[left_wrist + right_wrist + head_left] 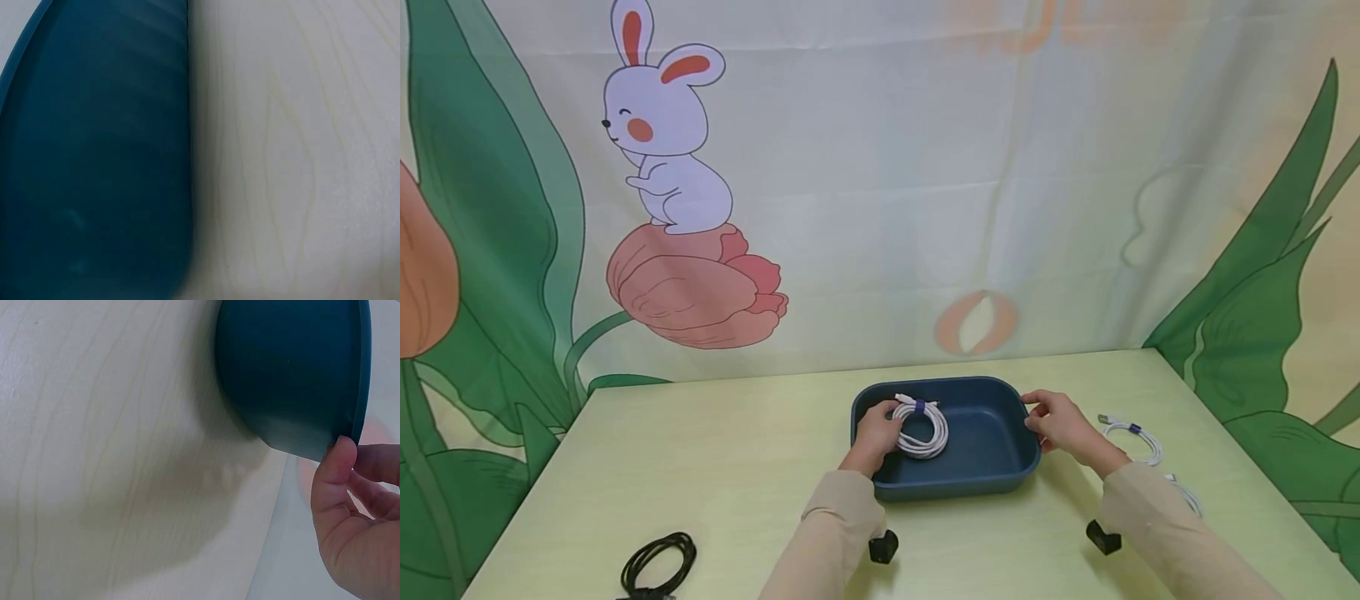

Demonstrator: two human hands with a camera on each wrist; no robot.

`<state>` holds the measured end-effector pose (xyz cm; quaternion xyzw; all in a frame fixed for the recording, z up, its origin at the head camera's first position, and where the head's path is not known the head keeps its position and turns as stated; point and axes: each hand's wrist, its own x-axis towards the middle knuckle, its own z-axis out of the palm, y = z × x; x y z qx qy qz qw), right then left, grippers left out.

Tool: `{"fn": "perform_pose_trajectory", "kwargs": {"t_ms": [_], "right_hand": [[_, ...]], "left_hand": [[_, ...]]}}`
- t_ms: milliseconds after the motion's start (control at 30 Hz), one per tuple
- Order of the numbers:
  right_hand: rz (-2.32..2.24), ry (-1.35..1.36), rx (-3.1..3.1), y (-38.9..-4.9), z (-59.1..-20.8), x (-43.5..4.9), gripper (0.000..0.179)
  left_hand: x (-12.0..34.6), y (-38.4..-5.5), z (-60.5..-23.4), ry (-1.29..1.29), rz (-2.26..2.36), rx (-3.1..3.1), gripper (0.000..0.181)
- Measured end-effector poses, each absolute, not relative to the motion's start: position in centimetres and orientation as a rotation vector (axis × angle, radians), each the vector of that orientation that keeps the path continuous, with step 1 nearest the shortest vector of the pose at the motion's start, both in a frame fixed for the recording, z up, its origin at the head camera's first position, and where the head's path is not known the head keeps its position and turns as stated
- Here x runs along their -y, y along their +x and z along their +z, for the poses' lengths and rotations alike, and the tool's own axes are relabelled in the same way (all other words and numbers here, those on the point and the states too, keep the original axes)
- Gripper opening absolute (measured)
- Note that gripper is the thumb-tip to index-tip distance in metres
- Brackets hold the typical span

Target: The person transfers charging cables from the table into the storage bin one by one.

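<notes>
A blue rectangular bin (977, 483) stands on the table, its outer wall (100, 150) filling the left part of the left wrist view. My left hand (877, 433) reaches over the bin's left end and pinches the left edge of a coiled white cable (942, 433) with a purple tie; the left wrist view does not show this hand. At the bin's right end, my right hand (1060, 423) grips the rim. The right wrist view shows its thumb (337, 464) on the outer side of the rim, with the other fingers behind.
Two more white cables lie to the right: one coiled with a purple tie (1142, 435), another (1186, 497) partly behind the right sleeve. A coiled black cable (658, 560) lies at the front left of the table (737, 467). Behind stands a printed curtain (865, 208).
</notes>
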<state>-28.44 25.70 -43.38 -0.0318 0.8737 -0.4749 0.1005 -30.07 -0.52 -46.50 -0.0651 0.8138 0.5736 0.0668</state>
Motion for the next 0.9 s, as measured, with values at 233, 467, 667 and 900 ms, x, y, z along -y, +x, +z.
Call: {"fn": "perform_pose_trajectory", "kwargs": {"t_ms": [233,467,667,900], "right_hand": [[-1.407,-0.082,-2.58,-28.48,-43.38,-25.63,0.04],[-1.399,-0.087,-2.582,-28.45,-43.46,-25.65,0.041],[-1.392,-0.081,-2.582,-28.51,-43.53,-25.71,0.041],[-1.392,-0.086,-2.578,-28.47,-43.46,-25.66,0.041]], "left_hand": [[0.56,-30.1,-46.61,-0.211,1.714,-2.447,0.037],[0.57,-29.96,-46.24,-0.203,1.664,-2.489,0.043],[0.58,-29.82,-46.15,-0.165,1.665,-2.554,0.043],[0.59,-29.71,-46.16,-0.134,1.656,-2.611,0.041]]}}
